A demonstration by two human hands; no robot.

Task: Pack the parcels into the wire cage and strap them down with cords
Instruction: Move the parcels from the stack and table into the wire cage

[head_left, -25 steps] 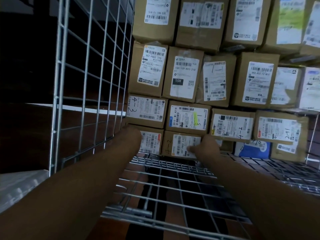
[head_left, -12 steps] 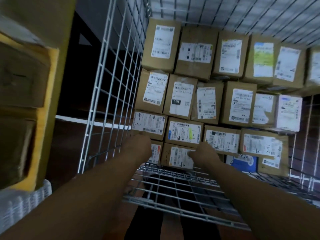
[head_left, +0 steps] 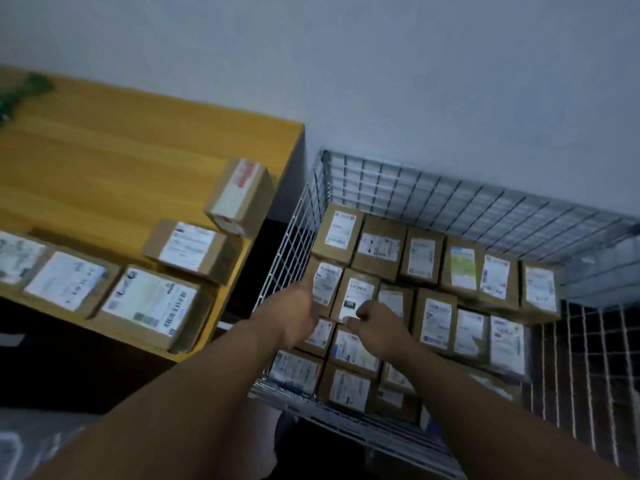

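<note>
Head view shows the wire cage (head_left: 485, 202) against the wall (head_left: 415, 81), stacked parcels (head_left: 436, 320) filling most of it; spare parcels (head_left: 149, 299) lie on the table (head_left: 104, 161). Left hand (head_left: 298, 313) and right hand (head_left: 377, 327) are over the stack; blur hides whether either grips anything. Likely best: set each next parcel label up, flush with its neighbours, keeping the top level for the cords
</note>
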